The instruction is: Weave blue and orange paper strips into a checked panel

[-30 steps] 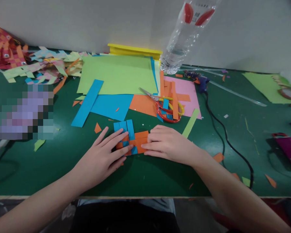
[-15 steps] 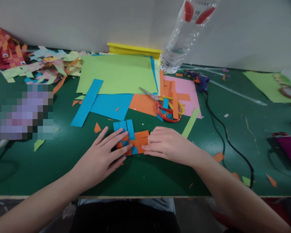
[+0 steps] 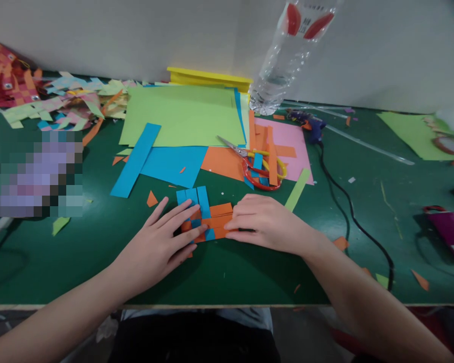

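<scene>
Woven blue and orange paper strips (image 3: 205, 201) lie flat on the table in front of me. My left hand (image 3: 169, 236) rests on the weave's left part, fingers spread, pressing it down and hiding some of it. At the right side, my right hand (image 3: 263, 222) has its fingers curled together at the ends of the orange paper strips (image 3: 220, 222); the fingertips pinch an end there. Beyond the hands lie scissors (image 3: 242, 151) with red and yellow handles, on loose orange strips. A wide blue strip (image 3: 136, 160) leans across the sheets at the left.
A stack of green paper (image 3: 181, 113) lies against the wall, beside a plastic bottle (image 3: 278, 70). A glue gun (image 3: 314, 128) trails a black cord (image 3: 350, 206) on the right. Paper scraps (image 3: 64, 103) and a blurred-out device (image 3: 34, 176) are at the left.
My right hand has shifted very slightly at the orange strip ends. My left hand and the weave look the same.
</scene>
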Demonstrator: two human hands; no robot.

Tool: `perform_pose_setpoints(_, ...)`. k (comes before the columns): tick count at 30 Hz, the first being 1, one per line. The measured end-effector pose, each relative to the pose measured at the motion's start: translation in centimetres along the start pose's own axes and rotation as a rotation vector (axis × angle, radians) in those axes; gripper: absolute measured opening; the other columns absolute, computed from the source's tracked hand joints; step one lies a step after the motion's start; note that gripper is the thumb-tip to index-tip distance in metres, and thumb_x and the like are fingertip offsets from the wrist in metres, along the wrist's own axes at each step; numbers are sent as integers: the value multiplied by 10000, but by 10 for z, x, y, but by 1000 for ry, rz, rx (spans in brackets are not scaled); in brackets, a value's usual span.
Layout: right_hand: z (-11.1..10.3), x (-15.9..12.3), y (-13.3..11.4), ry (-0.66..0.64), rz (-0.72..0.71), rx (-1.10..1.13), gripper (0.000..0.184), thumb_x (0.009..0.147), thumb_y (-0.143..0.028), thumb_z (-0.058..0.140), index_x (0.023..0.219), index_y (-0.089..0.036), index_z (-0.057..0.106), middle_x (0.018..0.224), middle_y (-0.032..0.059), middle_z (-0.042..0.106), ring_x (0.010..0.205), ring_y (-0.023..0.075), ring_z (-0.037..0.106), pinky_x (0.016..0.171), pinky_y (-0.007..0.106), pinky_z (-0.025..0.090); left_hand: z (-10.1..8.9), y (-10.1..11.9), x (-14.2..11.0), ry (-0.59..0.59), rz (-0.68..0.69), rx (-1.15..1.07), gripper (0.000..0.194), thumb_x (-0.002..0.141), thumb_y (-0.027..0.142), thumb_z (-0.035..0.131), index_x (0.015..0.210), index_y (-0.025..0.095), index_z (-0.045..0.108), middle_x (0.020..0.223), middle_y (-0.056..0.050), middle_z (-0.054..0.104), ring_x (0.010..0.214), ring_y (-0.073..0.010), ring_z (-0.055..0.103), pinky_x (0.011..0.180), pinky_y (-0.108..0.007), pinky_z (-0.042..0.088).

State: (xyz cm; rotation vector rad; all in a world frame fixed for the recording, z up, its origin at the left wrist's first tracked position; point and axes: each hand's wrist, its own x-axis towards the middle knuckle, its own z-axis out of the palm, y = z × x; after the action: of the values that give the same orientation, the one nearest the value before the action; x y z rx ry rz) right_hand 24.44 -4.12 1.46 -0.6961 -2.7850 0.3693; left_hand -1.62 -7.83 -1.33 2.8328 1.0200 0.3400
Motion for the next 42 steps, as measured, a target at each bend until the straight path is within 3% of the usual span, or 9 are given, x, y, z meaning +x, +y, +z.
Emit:
perform_pose_setpoints(5, 5, 3, -1, 35, 15, -45, 299, 934, -368, 488, 1101, -179, 648, 832, 37, 659, 773, 142, 565, 722, 283, 387, 1, 0, -1, -4, 11, 35, 352, 955, 219, 435, 1296, 249, 517, 1433, -95, 429, 1365, -277, 309, 1091, -600, 233)
perform_pose_setpoints(11, 7, 3, 2, -36, -4, -104, 295, 959, -348, 436, 1050, -188, 667, 772, 23, 618, 737, 136, 550, 724, 286, 379, 2, 0, -1, -1, 6, 38, 377, 960, 161, 403, 1315, 248, 494, 1426, -104, 438, 1356, -279, 326, 1073, -611, 257)
perform_pose_setpoints(22, 7, 2, 4, -29, 1, -75, 283, 956, -331, 450, 1038, -172, 670, 757, 24, 655, 741, 135, 575, 762, 303, 386, 5, -2, -2, 17, -19, -1, 388, 963, 192, 419, 1349, 221, 446, 1415, -89, 457, 1349, -245, 345, 1122, -557, 194)
perform_pose_setpoints(29, 7, 3, 3, -7, 69, -50, 414, 884, -364, 566, 1234, -144, 557, 1124, 93, 626, 1037, 222, 512, 906, 383, 391, 5, 0, 0, 15, -71, -45, 416, 967, 267, 426, 1373, 184, 381, 1419, -90, 451, 1348, -217, 350, 1143, -515, 172)
perform_pose_setpoints(33, 8, 3, 2, -39, 83, -31, 375, 894, -361, 546, 1203, -151, 576, 1149, 96, 605, 1057, 227, 506, 919, 398, 401, -1, 0, 0, 18, -94, -97, 411, 971, 257, 400, 1373, 177, 377, 1424, -93, 445, 1356, -211, 334, 1144, -493, 193)
perform_pose_setpoints(38, 8, 4, 2, -40, 92, -12, 338, 903, -370, 531, 1157, -161, 603, 1130, 94, 609, 1049, 219, 514, 905, 408, 420, -23, -9, 9, 4, -62, -101, 400, 983, 219, 339, 1381, 207, 378, 1427, -55, 446, 1358, -190, 330, 1142, -464, 221)
perform_pose_setpoints(42, 9, 4, 3, -37, 91, -10, 310, 899, -380, 532, 1100, -165, 630, 1127, 90, 607, 1056, 220, 515, 911, 405, 423, -25, -22, 29, -74, 2, -60, 427, 987, 350, 358, 1390, 209, 371, 1459, -51, 399, 1377, -194, 289, 1153, -462, 180)
